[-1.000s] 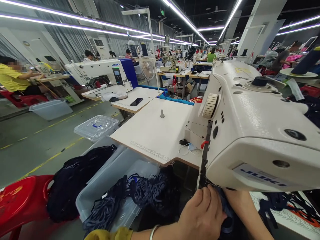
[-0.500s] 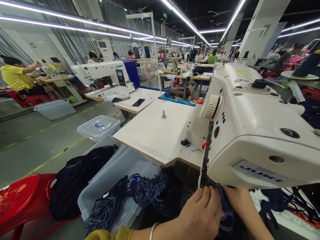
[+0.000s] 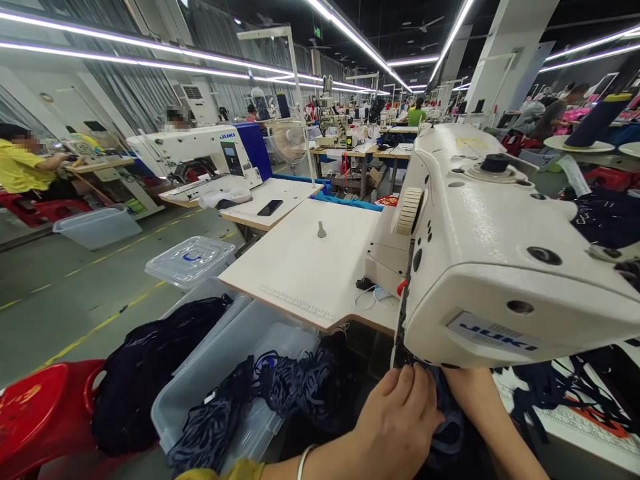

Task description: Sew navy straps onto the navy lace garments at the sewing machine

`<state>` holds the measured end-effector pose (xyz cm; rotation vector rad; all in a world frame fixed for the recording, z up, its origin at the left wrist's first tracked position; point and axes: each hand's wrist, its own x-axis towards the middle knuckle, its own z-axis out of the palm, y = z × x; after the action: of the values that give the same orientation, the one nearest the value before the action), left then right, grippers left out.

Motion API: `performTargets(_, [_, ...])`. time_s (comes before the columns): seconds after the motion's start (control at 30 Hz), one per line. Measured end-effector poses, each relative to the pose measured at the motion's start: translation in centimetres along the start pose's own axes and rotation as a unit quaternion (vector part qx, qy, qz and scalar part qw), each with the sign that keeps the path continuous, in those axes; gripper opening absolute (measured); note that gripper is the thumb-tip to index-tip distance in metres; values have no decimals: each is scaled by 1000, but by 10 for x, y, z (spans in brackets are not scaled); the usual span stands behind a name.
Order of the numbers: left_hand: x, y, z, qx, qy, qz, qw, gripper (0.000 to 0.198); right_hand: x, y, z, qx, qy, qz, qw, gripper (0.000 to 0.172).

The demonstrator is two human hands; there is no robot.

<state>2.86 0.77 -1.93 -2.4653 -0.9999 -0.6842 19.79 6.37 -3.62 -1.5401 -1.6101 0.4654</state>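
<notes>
My left hand (image 3: 397, 417) is curled with its fingers pressed on dark navy fabric (image 3: 447, 427) just under the head of a white Juki sewing machine (image 3: 500, 253). My right hand (image 3: 473, 397) reaches in from the lower right; its fingers are hidden beneath the machine head and the fabric. A dark strap (image 3: 406, 293) hangs down the machine's left face toward my hands. More navy pieces (image 3: 555, 387) lie on the table to the right.
A clear plastic bin (image 3: 235, 373) holds tangled navy straps at lower left, beside a dark fabric heap (image 3: 145, 367) and a red stool (image 3: 40, 413). The white table extension (image 3: 310, 267) has a small grey knob. Other workers and machines fill the hall behind.
My hands have stayed almost still on the fabric under the machine head. The view has shifted slightly.
</notes>
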Motion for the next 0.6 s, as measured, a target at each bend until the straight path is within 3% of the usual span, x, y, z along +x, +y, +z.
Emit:
performTargets(0.23, [0, 0, 0, 2, 2, -2, 1000, 38, 0, 9, 3, -28, -13, 10, 999, 13])
performTargets(0.6, [-2, -2, 1, -24, 9, -15, 1000, 39, 1, 5, 10, 51, -24, -11, 998, 24])
